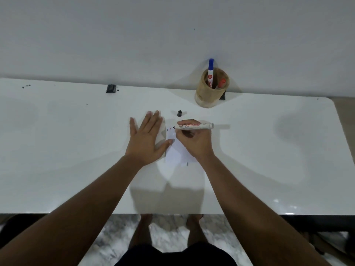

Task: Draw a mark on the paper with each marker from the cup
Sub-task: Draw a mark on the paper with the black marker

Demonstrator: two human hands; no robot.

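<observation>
Two hands work the small white paper sheet (176, 152) on the white bench (76, 150). Left hand (147, 140) lies flat, fingers spread, pinning the sheet. Right hand (194, 140) grips the uncapped black-tipped white marker (195, 126), tip on the paper; its black cap (179, 113) stands nearby. The round bamboo cup (208, 96) holds a blue-capped marker (210, 72) and a red-capped marker (221, 83).

Right hand (194, 143) grips uncapped marker (196, 126), tip on paper (177, 152); left hand (147, 140) flat, pinning paper.
</observation>
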